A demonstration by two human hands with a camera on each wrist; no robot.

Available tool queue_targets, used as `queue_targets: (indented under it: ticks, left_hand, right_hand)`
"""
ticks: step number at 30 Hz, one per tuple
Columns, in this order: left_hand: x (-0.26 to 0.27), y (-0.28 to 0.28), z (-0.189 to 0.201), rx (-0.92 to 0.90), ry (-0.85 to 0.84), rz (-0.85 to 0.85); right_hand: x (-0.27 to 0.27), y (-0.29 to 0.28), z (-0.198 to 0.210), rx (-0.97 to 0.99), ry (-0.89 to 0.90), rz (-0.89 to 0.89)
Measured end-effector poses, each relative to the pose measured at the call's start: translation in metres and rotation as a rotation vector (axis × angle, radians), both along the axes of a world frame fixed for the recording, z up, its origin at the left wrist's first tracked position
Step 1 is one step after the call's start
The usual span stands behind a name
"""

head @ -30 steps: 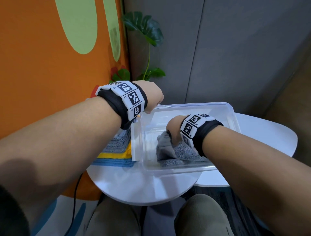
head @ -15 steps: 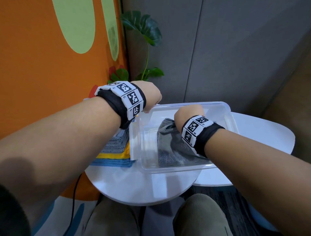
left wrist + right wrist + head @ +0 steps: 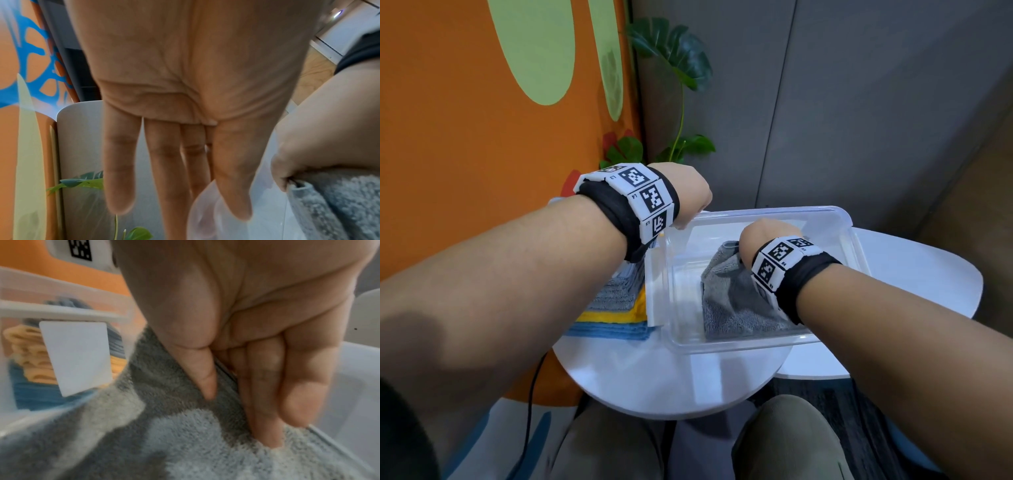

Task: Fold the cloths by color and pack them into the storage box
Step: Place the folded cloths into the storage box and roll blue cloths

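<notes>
My right hand (image 3: 763,240) pinches the grey cloth (image 3: 732,301) inside the storage box (image 3: 835,219); left hand (image 3: 185,113) fingers straight at its corner. Stack of cloths (image 3: 616,308) beside it remains unpacked.

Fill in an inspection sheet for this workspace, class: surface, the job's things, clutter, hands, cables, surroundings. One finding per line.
Surface: round white table; a second white top adjoins it on the right.
Job's things: clear box on the table, grey cloth inside; stack of grey, yellow and blue cloths left of the box.
Clutter: nothing seen.
Hands: left hand open, fingers straight, at the box's far left corner; right hand pinches the grey cloth's edge.
Cables: black cable hangs below the table's left edge.
Surroundings: orange wall, grey panels, leafy plant.
</notes>
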State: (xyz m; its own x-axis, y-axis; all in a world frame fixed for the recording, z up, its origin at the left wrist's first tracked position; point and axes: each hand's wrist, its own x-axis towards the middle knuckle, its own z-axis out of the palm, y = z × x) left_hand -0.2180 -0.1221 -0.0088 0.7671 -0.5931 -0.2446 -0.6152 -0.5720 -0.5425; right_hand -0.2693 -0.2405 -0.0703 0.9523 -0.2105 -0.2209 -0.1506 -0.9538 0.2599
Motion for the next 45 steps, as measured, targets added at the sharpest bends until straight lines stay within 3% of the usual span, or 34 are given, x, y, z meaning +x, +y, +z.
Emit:
queue_targets:
  ticks: [6, 11, 14, 17, 19, 21, 28, 32, 36, 43, 45]
  left_hand:
    - [0.000, 0.001, 0.001, 0.005, -0.008, -0.010]
    - [0.001, 0.001, 0.001, 0.008, -0.011, -0.004]
    - [0.001, 0.000, 0.003, 0.005, -0.002, 0.000]
    - [0.001, -0.002, 0.004, 0.001, 0.006, 0.004]
    - [0.001, -0.002, 0.004, -0.003, 0.006, 0.006]
    - [0.002, -0.001, 0.003, -0.002, 0.001, 0.008]
    - [0.000, -0.002, 0.002, 0.007, -0.004, 0.011]
    - [-0.001, -0.001, 0.003, 0.001, -0.002, -0.001]
    - [0.000, -0.001, 0.003, -0.008, 0.001, -0.016]
    - [0.004, -0.003, 0.001, 0.003, 0.016, 0.003]
    - [0.004, -0.002, 0.001, 0.002, 0.013, 0.003]
  right_hand:
    - [0.029, 0.005, -0.019, -0.024, 0.192, -0.048]
    - [0.042, 0.005, -0.034, -0.113, 0.214, -0.002]
    - [0.056, 0.000, -0.045, -0.069, 0.224, -0.014]
    - [0.044, 0.003, -0.036, -0.150, 0.273, 0.002]
    - [0.037, 0.004, -0.027, -0.081, 0.202, -0.012]
    - [0.036, 0.002, -0.020, -0.084, 0.253, 0.011]
    - [0.063, -0.001, -0.031, -0.084, 0.257, 0.051]
    - [0.045, 0.002, -0.028, 0.000, 0.238, 0.134]
    - [0.064, -0.002, -0.043, -0.125, 0.356, 0.234]
    - [0.057, 0.015, -0.031, -0.199, 0.419, 0.351]
    - [0.057, 0.021, -0.036, -0.075, 0.438, 0.357]
